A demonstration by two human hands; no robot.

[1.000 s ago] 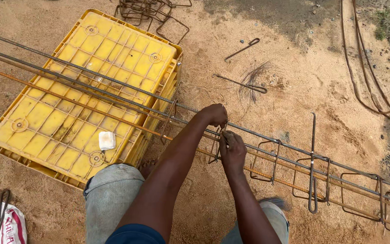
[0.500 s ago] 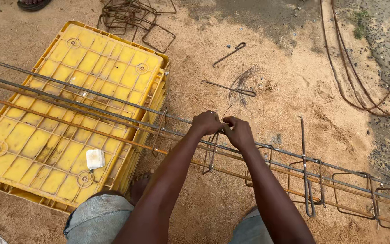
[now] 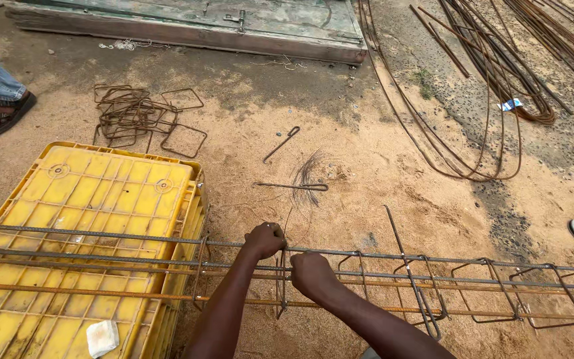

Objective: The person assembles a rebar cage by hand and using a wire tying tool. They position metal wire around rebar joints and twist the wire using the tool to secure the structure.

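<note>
Sandy ground: both hands, left hand (image 3: 265,239) and right hand (image 3: 311,273), clench ribbed rusty rebar (image 3: 433,256).

We see even, soft daylight with faint shadows and no glare; the frame is sharp throughout, with slight wide-angle bending near its edges.

The long rebar cage (image 3: 393,276) runs left to right across the near ground, its left end resting on the crate (image 3: 94,219); both hands (image 3: 287,256) sit on it just right of the crate; loose stirrups (image 3: 144,119) lie beyond the crate; bent rods (image 3: 479,86) lie far right; a wire bundle (image 3: 307,176) lies between.
</note>
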